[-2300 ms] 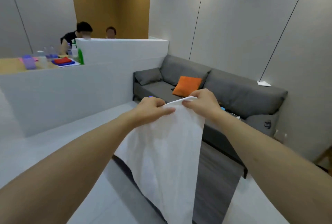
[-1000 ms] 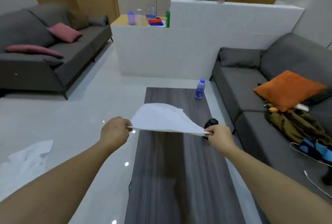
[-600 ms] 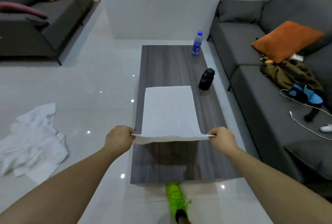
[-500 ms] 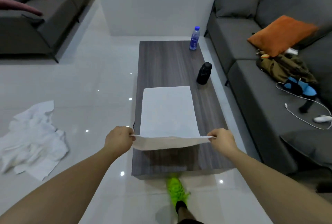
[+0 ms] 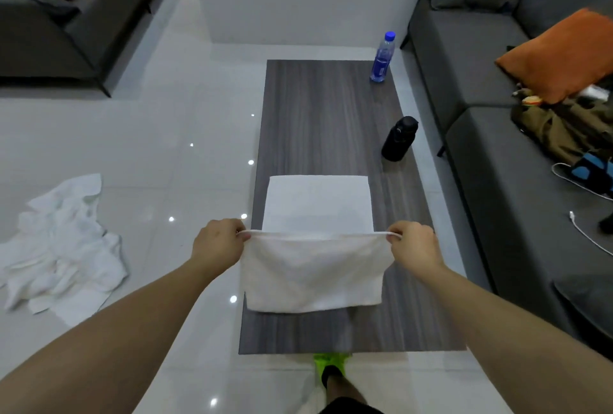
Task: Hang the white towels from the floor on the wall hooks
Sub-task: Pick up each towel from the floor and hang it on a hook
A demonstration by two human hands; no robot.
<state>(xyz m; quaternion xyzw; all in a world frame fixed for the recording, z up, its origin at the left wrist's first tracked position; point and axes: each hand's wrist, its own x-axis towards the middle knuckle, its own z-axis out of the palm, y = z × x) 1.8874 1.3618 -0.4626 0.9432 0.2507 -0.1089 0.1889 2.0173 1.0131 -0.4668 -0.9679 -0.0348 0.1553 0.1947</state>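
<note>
Towel (image 5: 315, 274) is held taut by its folded near edge, pinched at one end by the left hand (image 5: 217, 242) and at the other by the right hand (image 5: 413, 247), its long axis crosswise over the table (image 5: 331, 115), both hands equally near.

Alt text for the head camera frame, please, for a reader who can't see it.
Two bare hands, left hand and right hand, pinch the near corners of a white towel, lifting that end over a dark wood coffee table while the far end lies flat on it. More white towels lie crumpled on the tiled floor to the left; two bottles stand on the table's right side.
</note>
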